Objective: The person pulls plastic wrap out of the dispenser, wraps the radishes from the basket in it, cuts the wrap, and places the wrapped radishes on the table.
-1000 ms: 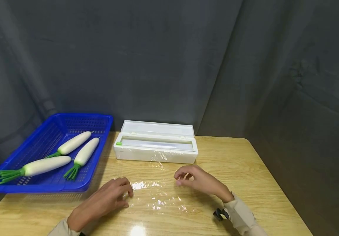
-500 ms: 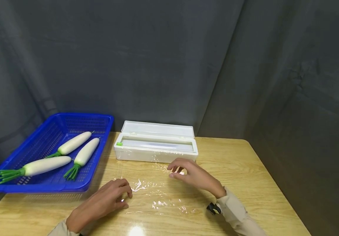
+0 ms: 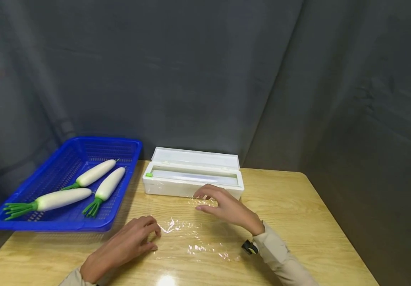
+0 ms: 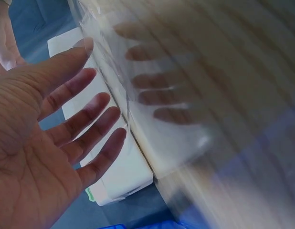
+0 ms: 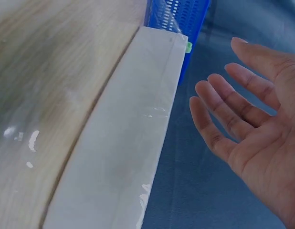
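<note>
At lower left in the head view, the left hand had its fingers loosely bent, apart; right of centre, the right hand was likewise spread; between them clear film glinted on the counter, below the open white box at mid-frame; leftward, three white radishes lay in a blue basket.

Glare flecks the clear film; wrist views look dim.
</note>
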### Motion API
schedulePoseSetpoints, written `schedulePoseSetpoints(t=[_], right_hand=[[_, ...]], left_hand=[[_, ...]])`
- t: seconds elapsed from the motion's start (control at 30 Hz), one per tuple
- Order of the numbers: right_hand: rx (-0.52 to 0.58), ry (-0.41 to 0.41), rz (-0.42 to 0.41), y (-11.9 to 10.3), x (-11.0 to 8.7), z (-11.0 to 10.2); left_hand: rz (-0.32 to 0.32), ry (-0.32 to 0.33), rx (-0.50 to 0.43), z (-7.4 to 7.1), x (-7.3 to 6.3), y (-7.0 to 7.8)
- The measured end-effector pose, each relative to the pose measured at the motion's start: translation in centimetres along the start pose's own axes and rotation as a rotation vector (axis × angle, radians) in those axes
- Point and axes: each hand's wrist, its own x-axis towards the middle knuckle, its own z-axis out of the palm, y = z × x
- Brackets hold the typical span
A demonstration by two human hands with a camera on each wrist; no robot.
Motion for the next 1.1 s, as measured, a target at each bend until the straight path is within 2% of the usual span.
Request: schedulePoseSetpoints(t=[0.2,0.43,0.6,0.93,1.1], right_hand=[[-0.025,-0.002,-0.024,-0.2,1.2,-0.2],[-0.028,-0.001,-0.043,-0.1,2.0,-0.1],[-0.021,0.005,-0.040,-0.3,2.3,0.0],[-0.020,0.010,-0.042,-0.7,3.1,0.1],[-0.045,0.037,-0.041,-0.7,3.2,0.4]], left_hand=[[0.004,0.017,0.020,0.2,0.2,0.0],[-0.062,-0.030,0.023,-0.1,0.1,0.3],[-0.084,-0.033,0.012,-0.1,0.1,0.5],[-0.081,0.038,0.035,0.2,0.3,0.3],[-0.117,0.064,0.069,0.3,0.4,0.5]])
